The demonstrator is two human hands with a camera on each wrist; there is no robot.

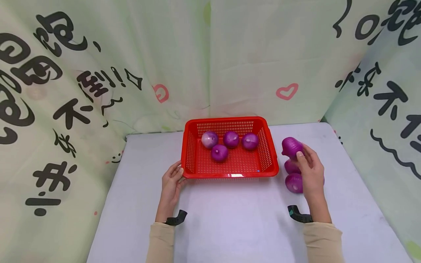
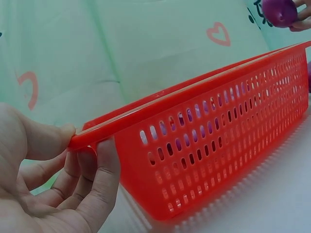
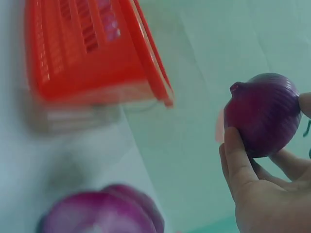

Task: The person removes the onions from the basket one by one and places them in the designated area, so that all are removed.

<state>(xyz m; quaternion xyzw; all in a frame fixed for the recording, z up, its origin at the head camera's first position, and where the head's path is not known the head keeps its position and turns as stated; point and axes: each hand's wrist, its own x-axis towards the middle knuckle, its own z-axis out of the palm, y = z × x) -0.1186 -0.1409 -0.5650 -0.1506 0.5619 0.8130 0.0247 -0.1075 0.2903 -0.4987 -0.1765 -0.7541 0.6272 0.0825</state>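
Note:
A red plastic basket (image 1: 230, 171) stands on the table with several purple onions (image 1: 219, 153) inside. My left hand (image 1: 171, 181) pinches the basket's near left corner; in the left wrist view the thumb lies over the rim (image 2: 121, 121) and the fingers are beneath it. Right of the basket, my right hand (image 1: 311, 171) holds a purple onion (image 1: 291, 147) up between thumb and fingers. The right wrist view shows that onion (image 3: 265, 115) with its stem end toward the basket. Below this hand, more onions (image 1: 294, 183) lie on the table, partly hidden by it.
The white table (image 1: 236, 223) reaches back to a curtain (image 1: 243, 65) with black writing and pink hearts. Curtain also hangs along the left and right sides. A black wrist strap (image 1: 300, 214) sits on the right wrist, another (image 1: 176, 218) on the left.

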